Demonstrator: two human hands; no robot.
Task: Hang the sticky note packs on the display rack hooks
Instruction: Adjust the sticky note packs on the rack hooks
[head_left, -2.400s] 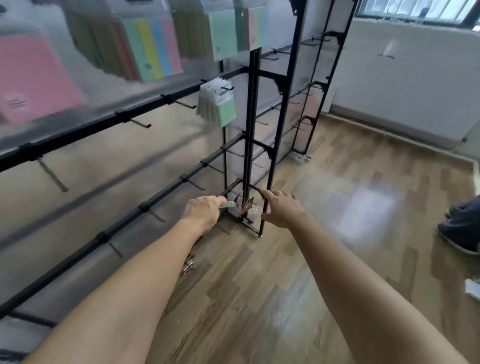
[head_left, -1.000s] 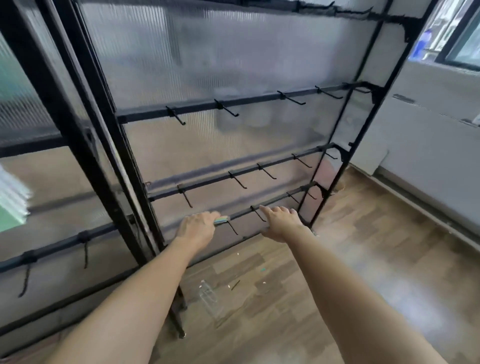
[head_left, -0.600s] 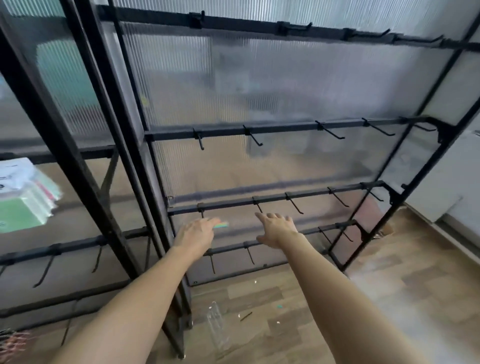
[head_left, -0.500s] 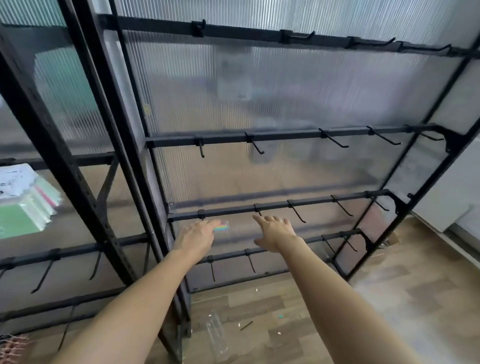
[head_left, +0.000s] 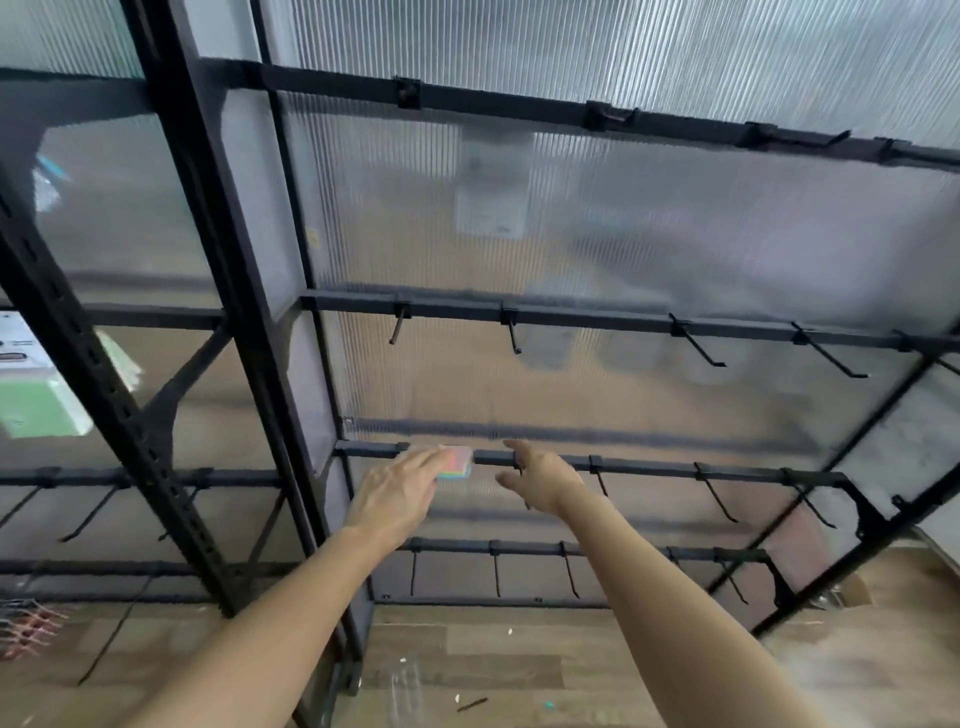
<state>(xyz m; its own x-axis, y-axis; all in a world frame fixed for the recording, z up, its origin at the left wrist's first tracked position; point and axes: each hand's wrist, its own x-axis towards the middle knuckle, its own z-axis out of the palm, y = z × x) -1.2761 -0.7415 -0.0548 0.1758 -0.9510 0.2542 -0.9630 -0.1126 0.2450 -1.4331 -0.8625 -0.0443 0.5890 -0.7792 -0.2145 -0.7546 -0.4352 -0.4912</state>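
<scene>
Now | left hand (head_left: 400, 493) holds sticky note pack (head_left: 458, 462) | right hand (head_left: 540, 480) spread

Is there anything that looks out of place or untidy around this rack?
Yes. On the wooden floor under the rack lie loose bits: a dark stick-like piece, a teal scrap and a clear plastic piece. They look dropped, not stored.

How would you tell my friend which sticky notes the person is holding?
Look at the big black rack with the ribbed clear wall behind it. Go down to its third rail, where two hands reach; the pack is held at the left hand's fingertips. It is the only rainbow-striped thing there; the hooks beside it are bare.
</scene>
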